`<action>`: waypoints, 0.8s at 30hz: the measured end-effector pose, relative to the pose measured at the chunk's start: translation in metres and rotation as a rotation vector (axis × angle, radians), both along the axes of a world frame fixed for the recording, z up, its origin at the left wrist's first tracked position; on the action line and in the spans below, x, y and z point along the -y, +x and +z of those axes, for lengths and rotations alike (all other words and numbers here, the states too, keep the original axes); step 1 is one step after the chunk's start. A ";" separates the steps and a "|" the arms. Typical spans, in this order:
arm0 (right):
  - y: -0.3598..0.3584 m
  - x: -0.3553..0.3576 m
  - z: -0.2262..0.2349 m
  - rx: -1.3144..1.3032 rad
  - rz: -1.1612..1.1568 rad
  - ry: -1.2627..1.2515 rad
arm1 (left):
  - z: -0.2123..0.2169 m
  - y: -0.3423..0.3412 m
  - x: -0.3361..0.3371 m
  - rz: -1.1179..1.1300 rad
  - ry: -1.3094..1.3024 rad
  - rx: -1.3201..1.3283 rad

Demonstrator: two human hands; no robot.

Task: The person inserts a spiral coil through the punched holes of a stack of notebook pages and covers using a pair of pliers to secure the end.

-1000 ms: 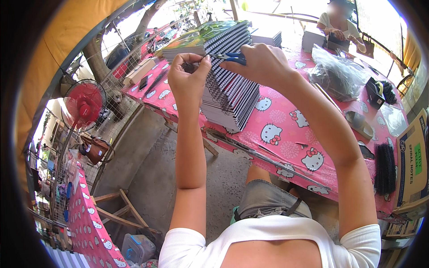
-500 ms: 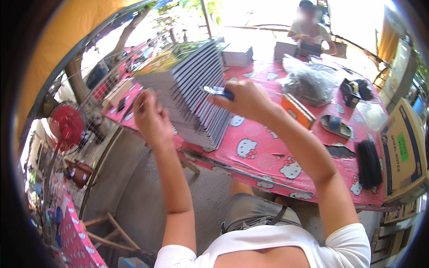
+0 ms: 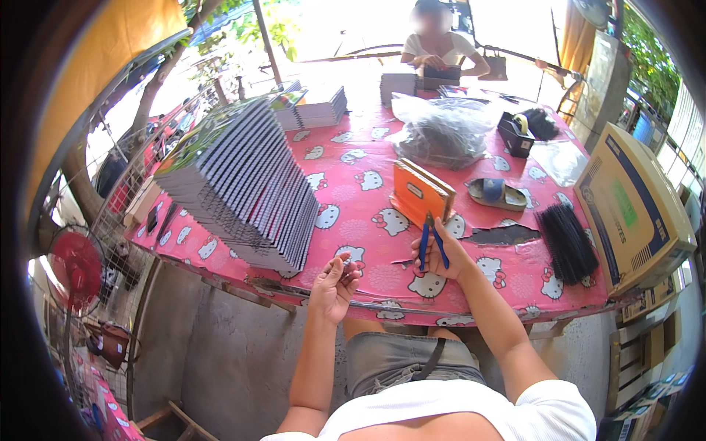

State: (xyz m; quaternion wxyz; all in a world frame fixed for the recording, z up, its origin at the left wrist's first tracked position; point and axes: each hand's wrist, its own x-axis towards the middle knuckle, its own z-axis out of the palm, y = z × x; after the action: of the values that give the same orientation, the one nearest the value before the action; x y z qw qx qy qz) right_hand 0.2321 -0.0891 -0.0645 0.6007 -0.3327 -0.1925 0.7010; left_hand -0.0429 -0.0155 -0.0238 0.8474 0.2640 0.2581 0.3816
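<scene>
Our right hand [image 3: 446,259] holds pliers [image 3: 424,241], better pointed away from the notebooks [image 3: 250,184]; our left hand [image 3: 333,292] is half curled, content we cannot tell.

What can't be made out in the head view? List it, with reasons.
In the head view:
Whether the left hand pinches anything: too small.
Far side of the tall notebook stack: hidden by the stack itself.
Exact contents of the plastic bag: obscured by crumpled plastic.
Inside of the cardboard box: hidden by its sides.
White shirt: cut off by the lower edge.
</scene>
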 end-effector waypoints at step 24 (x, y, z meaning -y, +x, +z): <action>0.005 -0.003 0.005 0.153 0.092 -0.012 | -0.040 0.052 -0.028 0.237 0.694 -0.688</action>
State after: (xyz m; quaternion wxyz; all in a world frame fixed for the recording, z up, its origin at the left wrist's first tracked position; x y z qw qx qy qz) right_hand 0.2367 -0.0863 -0.0591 0.5496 -0.3797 -0.2486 0.7015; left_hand 0.0089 0.0123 -0.0639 0.5263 0.6096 0.4088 0.4293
